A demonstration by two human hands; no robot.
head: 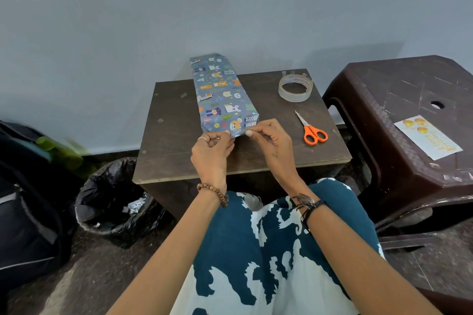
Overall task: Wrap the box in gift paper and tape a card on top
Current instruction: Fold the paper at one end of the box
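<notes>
The box [222, 92], already covered in blue gift paper with small animals, lies lengthwise on the dark counter [179, 120], its far end passing over the far edge and its near end just in front of the hands. The left hand [212, 151] pinches the paper at the near left corner of the box, and the right hand [268, 139] pinches it at the near right corner, so each grip is closed on the paper. The step in hand seems to be the folding of the near end flap. I judge that the next move calls for pressing this flap flat and fixing it with a piece from the tape roll [295, 88], which lies to the far right, with the orange scissors [311, 129] nearer. The card [427, 137] waits on the brown stool [384, 100] at the right, well apart from the box.
</notes>
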